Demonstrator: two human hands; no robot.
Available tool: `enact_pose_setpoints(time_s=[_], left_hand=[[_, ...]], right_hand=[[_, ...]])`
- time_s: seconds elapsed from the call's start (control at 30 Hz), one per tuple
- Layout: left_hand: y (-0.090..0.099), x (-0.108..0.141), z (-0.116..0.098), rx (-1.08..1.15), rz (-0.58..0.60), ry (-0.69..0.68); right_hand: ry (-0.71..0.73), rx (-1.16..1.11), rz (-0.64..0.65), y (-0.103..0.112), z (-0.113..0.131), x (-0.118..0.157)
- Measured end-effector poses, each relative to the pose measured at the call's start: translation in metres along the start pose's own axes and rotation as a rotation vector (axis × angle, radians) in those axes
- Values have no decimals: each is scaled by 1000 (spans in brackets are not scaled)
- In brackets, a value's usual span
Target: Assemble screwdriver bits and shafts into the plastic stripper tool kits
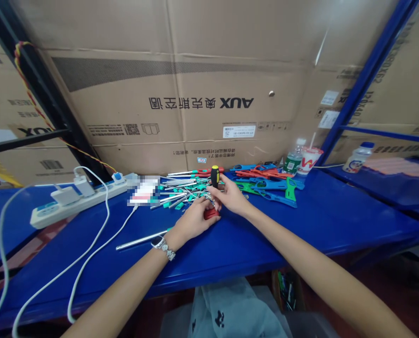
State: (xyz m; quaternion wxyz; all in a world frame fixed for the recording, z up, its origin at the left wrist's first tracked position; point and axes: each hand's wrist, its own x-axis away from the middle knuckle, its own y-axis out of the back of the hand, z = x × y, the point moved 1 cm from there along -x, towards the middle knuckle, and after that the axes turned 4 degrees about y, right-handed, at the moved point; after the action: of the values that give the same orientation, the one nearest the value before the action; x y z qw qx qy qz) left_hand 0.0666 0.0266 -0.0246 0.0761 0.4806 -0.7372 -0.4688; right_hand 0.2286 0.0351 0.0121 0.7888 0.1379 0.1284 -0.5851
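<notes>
A screwdriver with a black and yellow handle [214,176] stands upright in the fingers of my right hand [232,197], handle end up. Close beside it, my left hand [194,218] is closed around a red plastic piece [211,214], whose full shape my fingers hide. The screwdriver's tip is hidden between the two hands. Behind my hands lies a heap of metal rods with green ends [176,191]. One separate metal rod [142,240] rests on the blue table, its far end partly behind my left wrist.
Blue, green and orange plastic parts [271,185] lie to the right. A clear bottle [294,157] and a paper cup [308,162] stand behind them. On the left are a white power strip [86,199] and trailing cables. A large cardboard box [202,122] forms the back.
</notes>
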Motion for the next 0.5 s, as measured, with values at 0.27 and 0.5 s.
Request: enact_pose_setpoints(time_s=[0.27,0.5], left_hand=[[-1,1,0,-19,-20,1],[0,0,-1,-9,-14,12]], right_hand=[[55,45,41,8,7,-2],[-34,75,-56,-5,1,-5]])
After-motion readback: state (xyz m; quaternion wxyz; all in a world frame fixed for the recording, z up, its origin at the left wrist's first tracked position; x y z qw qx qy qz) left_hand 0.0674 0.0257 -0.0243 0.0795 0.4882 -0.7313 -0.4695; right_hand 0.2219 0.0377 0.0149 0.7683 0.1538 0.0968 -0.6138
